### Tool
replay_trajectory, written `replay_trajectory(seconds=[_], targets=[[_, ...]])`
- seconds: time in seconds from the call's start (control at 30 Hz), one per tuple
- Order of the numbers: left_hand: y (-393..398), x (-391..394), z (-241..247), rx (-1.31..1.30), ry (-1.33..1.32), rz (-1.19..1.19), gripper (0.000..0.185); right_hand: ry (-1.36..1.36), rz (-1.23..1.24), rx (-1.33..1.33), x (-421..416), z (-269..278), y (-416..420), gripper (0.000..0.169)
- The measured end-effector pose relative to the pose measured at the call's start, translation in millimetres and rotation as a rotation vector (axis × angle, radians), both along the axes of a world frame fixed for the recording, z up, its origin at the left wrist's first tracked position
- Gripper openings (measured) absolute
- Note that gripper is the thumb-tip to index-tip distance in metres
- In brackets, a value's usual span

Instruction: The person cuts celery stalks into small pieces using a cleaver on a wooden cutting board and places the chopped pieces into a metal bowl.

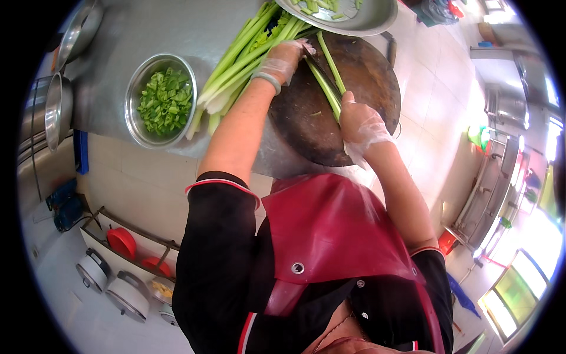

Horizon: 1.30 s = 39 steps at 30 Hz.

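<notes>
My right hand (362, 121), in a clear plastic glove, grips a knife (329, 73) whose dark blade runs away from me over a round wooden chopping board (305, 128). Along the blade's left side lies a celery stalk (325, 88). A second, thinner stalk (330, 62) is on the right of the blade. My left hand (285, 59), also gloved, holds the far end of the left stalk close to the blade's tip; its fingertips are partly hidden. Beneath and beside that hand rests a bunch of whole celery (239, 66).
Left on the metal table (132, 26) stands a steel bowl (191, 117) of chopped green pieces. A metal basin (376, 20) with cut celery overlaps the board's far edge. A dark handle (391, 51) sticks out at the board's right. More metal bowls (53, 110) are at far left.
</notes>
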State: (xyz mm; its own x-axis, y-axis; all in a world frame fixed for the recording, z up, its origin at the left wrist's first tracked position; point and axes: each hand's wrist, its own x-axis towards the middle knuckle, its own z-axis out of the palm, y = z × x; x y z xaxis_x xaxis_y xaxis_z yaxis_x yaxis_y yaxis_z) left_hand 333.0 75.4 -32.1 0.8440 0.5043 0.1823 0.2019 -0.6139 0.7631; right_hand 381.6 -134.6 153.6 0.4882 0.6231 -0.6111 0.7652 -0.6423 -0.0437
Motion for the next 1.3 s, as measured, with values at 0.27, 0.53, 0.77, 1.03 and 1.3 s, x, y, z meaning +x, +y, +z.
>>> replay_trajectory(seconds=[0.27, 0.53, 0.77, 1.03, 1.3], targets=[[1, 3, -5, 0.065, 0.137, 0.047, 0.024, 0.039, -0.02, 0.01, 3, -5, -6, 0.022], [-2, 0, 0, 0.197, 0.094, -0.047, 0.037, 0.076, -0.072, 0.0, -1, 0, -32, 0.022], [-5, -4, 15, 0.362, 0.141, -0.099, 0.031, 0.1, -0.09, -0.009, -3, 4, -39, 0.024], [-43, -26, 33, 0.48, 0.17, -0.183, 0.039, 0.083, -0.078, -0.012, 0, 12, -34, 0.023], [-46, -24, 28, 0.401, 0.185, -0.149, 0.036, 0.079, -0.106, -0.006, -1, 0, -42, 0.023]])
